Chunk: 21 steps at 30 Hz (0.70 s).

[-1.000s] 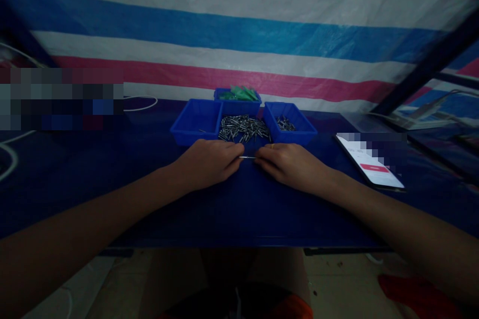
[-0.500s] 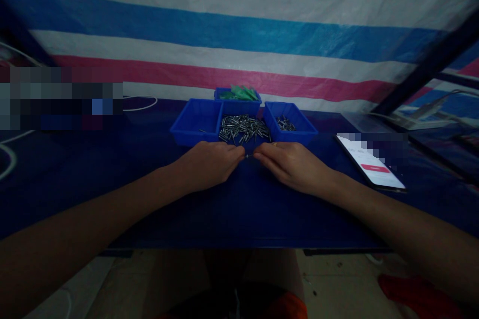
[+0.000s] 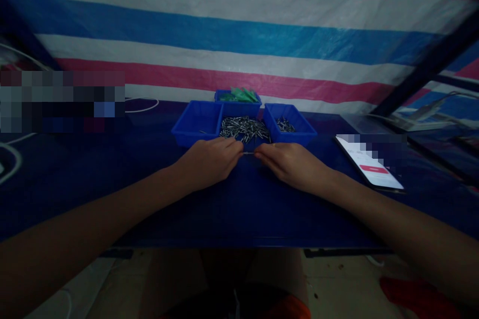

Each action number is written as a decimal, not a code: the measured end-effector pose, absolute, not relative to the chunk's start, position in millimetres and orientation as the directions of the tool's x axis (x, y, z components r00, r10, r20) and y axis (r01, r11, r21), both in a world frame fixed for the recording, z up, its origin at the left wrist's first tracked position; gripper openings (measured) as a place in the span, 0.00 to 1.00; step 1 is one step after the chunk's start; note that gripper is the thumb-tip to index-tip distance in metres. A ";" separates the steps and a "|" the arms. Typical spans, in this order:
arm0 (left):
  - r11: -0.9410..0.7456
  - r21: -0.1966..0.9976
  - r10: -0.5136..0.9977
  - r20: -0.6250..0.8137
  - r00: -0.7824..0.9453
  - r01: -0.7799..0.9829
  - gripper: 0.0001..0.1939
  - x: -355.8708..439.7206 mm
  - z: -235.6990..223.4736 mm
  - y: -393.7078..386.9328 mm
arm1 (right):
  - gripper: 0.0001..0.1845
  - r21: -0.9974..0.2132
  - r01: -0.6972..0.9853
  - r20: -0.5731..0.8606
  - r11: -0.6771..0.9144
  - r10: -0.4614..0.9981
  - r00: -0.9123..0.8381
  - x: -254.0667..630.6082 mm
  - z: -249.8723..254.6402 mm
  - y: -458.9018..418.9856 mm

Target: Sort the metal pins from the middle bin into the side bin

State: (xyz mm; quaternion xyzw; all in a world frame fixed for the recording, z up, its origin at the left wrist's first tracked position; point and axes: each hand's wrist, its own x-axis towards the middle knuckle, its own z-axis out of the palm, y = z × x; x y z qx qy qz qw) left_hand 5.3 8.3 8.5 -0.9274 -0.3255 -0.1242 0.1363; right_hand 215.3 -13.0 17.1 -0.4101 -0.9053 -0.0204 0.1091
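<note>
Both my hands rest on a dark blue table (image 3: pixel 239 209), fingertips facing each other. My left hand (image 3: pixel 211 161) and my right hand (image 3: pixel 292 164) are closed in pinches on the two ends of a thin metal pin (image 3: pixel 248 153) that bridges the small gap between them. Just behind the fingers lies a loose pile of small metal pins (image 3: pixel 244 128). A blue tray (image 3: pixel 196 122) stands left of the pile, and a second blue tray (image 3: pixel 290 124) with a few pins stands to its right.
A third blue tray (image 3: pixel 237 102) with green parts sits behind the pile. A lit phone (image 3: pixel 368 164) lies at the right. White cables (image 3: pixel 142 107) run along the left. A striped tarp (image 3: pixel 239 34) hangs behind; a dark frame bar (image 3: pixel 422 74) slants at right.
The hands have drawn closer together, so less of the pin shows between the fingertips than a second ago. Everything else is unchanged.
</note>
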 end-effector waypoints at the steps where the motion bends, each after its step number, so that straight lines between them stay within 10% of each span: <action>1: -0.744 -0.165 0.579 0.325 0.748 0.647 0.12 5.3 9.0 8.2 | 0.15 -0.044 0.747 0.208 0.663 0.738 -0.642 215.4 16.7 -12.8; 21: -0.815 -0.086 0.490 0.427 0.760 0.573 0.13 5.9 15.4 4.0 | 0.14 -0.045 0.704 0.164 0.709 0.700 -0.695 212.9 15.0 -13.9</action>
